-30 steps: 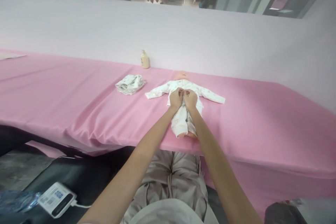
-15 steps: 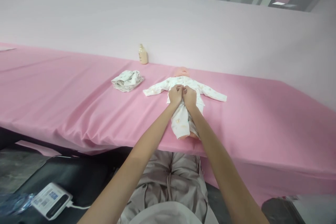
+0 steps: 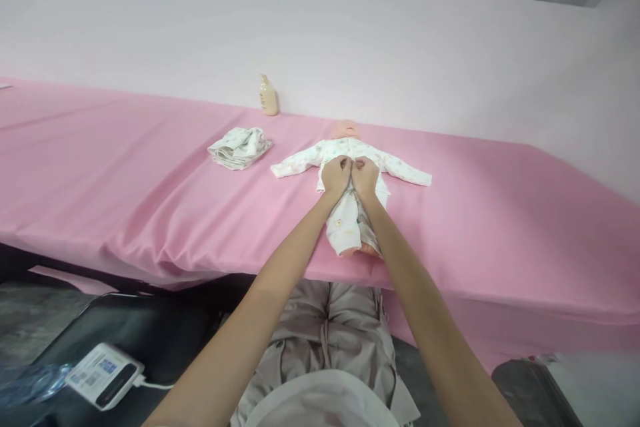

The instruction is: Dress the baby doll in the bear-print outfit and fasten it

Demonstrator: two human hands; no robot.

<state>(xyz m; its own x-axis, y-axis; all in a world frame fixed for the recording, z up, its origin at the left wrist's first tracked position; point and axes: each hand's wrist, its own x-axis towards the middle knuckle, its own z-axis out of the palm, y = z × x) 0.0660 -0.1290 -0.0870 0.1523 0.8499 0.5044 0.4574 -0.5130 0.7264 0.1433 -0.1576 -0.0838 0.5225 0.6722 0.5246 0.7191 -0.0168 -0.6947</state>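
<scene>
A baby doll (image 3: 346, 128) lies on its back on the pink table (image 3: 150, 200), dressed in a white printed romper (image 3: 345, 223) with both sleeves spread out. My left hand (image 3: 335, 175) and my right hand (image 3: 365, 177) meet at the doll's chest, fingers pinched together on the romper's front edges. The doll's feet point toward me at the table's front edge.
A folded white cloth (image 3: 239, 147) lies left of the doll. A small cream bottle (image 3: 267, 96) stands at the back against the pale wall. Below left, on a dark seat, a power bank (image 3: 104, 375) with a white cable lies beside a plastic bottle (image 3: 25, 383).
Both hands stay pinched together at the doll's chest. The view has tipped slightly downward, so the scene sits a little higher in the frame.
</scene>
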